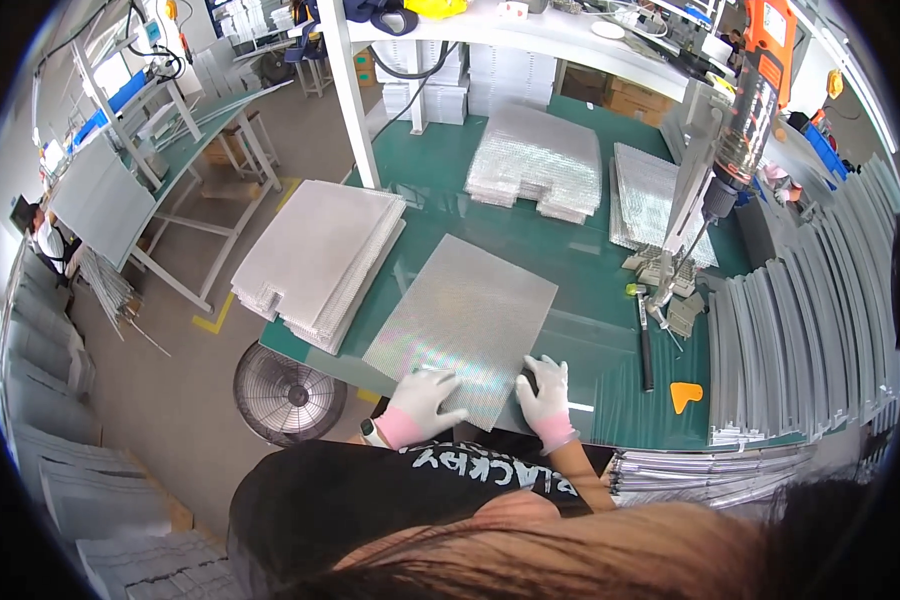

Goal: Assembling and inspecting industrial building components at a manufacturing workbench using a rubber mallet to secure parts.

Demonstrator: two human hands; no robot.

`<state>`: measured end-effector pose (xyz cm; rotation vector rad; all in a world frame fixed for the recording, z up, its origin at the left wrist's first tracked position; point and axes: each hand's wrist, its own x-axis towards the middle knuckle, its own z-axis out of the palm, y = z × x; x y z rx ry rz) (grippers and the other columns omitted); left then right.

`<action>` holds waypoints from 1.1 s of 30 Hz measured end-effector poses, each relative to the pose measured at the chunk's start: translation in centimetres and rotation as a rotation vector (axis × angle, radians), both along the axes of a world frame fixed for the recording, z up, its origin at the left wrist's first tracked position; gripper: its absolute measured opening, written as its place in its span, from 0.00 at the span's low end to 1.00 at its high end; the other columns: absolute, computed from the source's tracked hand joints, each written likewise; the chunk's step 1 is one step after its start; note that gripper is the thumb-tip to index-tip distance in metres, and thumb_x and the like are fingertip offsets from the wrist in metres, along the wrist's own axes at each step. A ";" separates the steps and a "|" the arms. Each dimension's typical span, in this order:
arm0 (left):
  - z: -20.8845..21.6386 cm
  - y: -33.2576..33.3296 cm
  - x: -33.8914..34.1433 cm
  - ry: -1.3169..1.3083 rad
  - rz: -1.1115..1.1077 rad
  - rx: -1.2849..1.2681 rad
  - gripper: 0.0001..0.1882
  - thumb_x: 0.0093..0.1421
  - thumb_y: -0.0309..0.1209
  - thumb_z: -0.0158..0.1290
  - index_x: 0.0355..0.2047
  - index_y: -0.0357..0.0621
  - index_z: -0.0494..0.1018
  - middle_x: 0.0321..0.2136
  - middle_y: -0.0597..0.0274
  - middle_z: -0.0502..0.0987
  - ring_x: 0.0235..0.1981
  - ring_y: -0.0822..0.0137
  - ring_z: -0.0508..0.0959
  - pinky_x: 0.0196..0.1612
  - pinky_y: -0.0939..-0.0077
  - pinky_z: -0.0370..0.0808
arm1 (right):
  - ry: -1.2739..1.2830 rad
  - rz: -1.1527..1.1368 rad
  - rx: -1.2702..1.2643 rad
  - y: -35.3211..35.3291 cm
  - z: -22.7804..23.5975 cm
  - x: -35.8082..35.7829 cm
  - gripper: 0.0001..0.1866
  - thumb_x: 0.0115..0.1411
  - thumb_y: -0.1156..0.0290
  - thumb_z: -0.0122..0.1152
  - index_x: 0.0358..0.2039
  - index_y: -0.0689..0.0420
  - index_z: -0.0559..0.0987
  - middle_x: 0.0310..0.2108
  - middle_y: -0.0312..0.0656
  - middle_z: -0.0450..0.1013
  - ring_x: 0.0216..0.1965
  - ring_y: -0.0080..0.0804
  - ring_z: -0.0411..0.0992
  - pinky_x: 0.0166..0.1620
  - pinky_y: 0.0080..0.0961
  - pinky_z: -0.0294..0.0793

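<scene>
Head view: one mesh-like grey sheet [470,310] lies flat on the green surface [610,290], set askew, nearest corner close to the front edge. Left hand [420,405], gloved, fingers spread, over the sheet's near-left side, not clamped. Right hand [545,395], gloved, fingers curved and apart, at the sheet's right edge; touching or just beside, can't tell.

Progress: sheet lies on its own, apart from every stack. No notch on its visible edges; part of the near-left one is under the left hand. Notches do show on the left stack [320,240], at the surface's left edge, and the back stack [535,155], toward the back edge. Judging from that, this sheet looks unfinished. Which stacks are done or waiting: can't tell, nor how many remain.

Hammer [646,345] and orange piece [684,396] lie toward the front-right corner, neither in hand. Orange power tool [755,115] stands above the right side.
</scene>
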<state>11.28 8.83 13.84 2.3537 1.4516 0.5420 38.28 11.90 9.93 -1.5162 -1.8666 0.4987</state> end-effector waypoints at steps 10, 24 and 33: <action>-2.2 3.8 0.5 0.309 0.166 -0.044 0.46 0.60 0.58 0.53 0.66 0.35 0.60 0.68 0.36 0.55 0.71 0.35 0.50 0.71 0.39 0.43 | -0.464 0.063 -0.074 0.6 1.2 -1.4 0.32 0.59 0.56 0.57 0.64 0.55 0.71 0.67 0.56 0.59 0.69 0.58 0.53 0.71 0.59 0.42; -1.4 7.0 -4.3 0.025 0.251 0.269 0.20 0.58 0.39 0.56 0.49 0.46 0.77 0.54 0.58 0.76 0.64 0.46 0.64 0.69 0.38 0.50 | -0.379 -0.049 -0.075 0.9 1.0 2.1 0.30 0.54 0.68 0.54 0.59 0.60 0.73 0.65 0.56 0.62 0.68 0.59 0.54 0.71 0.59 0.42; 2.5 5.9 -17.7 0.455 0.963 0.170 0.56 0.47 0.61 0.64 0.65 0.30 0.60 0.58 0.33 0.69 0.63 0.37 0.65 0.67 0.47 0.60 | -0.378 -0.053 -0.070 0.9 0.9 1.9 0.29 0.54 0.68 0.56 0.59 0.59 0.73 0.65 0.55 0.63 0.68 0.58 0.54 0.72 0.59 0.42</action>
